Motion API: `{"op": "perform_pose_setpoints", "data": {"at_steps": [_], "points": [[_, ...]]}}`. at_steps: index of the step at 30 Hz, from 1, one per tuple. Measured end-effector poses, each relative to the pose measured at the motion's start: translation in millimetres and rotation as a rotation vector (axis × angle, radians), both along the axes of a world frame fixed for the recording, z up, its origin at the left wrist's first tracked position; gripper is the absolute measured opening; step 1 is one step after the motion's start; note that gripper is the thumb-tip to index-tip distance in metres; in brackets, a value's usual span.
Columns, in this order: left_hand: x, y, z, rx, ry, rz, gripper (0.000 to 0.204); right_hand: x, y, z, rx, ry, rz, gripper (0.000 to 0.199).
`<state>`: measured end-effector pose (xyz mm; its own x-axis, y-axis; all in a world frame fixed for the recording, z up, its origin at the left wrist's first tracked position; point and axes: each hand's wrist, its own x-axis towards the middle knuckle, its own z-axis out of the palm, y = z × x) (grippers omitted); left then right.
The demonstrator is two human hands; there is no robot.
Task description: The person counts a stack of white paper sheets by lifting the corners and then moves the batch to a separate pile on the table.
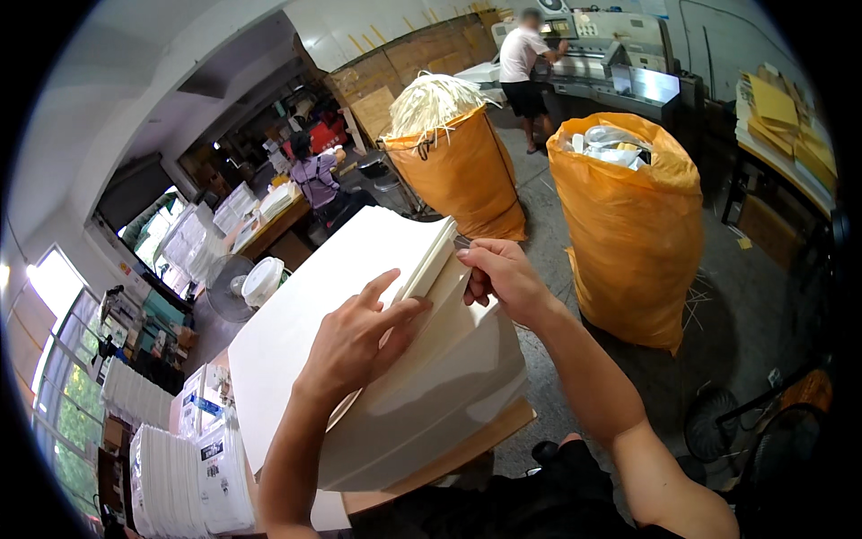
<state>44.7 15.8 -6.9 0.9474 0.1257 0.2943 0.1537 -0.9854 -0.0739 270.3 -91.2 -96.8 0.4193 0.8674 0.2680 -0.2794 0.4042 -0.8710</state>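
Observation:
A tall stack of large white paper sheets (pixel 296 296) stands before me, its upper sheets lifted and bent back along the near right edge. My left hand (pixel 359 337) lies on that bent edge, fingers apart. At the far right corner, my right hand (pixel 503 274) is closed in a pinch at the sheets' edge, thumb against forefinger. Something thin and greyish shows beside its fingertips, too small to make out. Below the lifted part, the rest of the stack (pixel 431 413) rests on a wooden board (pixel 449 458).
Two large orange sacks stand ahead: one sack (pixel 458 175) heaped with paper strips, the other sack (pixel 628 234) with scraps. Wrapped paper bundles (pixel 180 476) are at left, near a fan (pixel 229 289) and a white bucket (pixel 263 280). Two people work farther off, one at a large machine (pixel 593 63).

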Motion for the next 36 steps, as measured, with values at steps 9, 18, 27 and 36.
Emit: {"op": "perform_pose_setpoints", "data": {"at_steps": [9, 18, 27, 36], "points": [[0, -6, 3, -0.075, -0.013, 0.008, 0.054, 5, -1, -9, 0.026, 0.134, 0.104, 0.032], [3, -3, -1, -0.058, -0.055, -0.02, 0.041, -1, 4, -6, 0.049, -0.099, -0.055, 0.031], [0, -7, -5, -0.027, -0.032, 0.033, 0.065, 0, 3, -4, 0.07, 0.209, 0.099, 0.027], [1, -4, 5, -0.071, -0.025, 0.027, 0.048, -4, -3, -4, 0.079, -0.168, -0.082, 0.031]]}}
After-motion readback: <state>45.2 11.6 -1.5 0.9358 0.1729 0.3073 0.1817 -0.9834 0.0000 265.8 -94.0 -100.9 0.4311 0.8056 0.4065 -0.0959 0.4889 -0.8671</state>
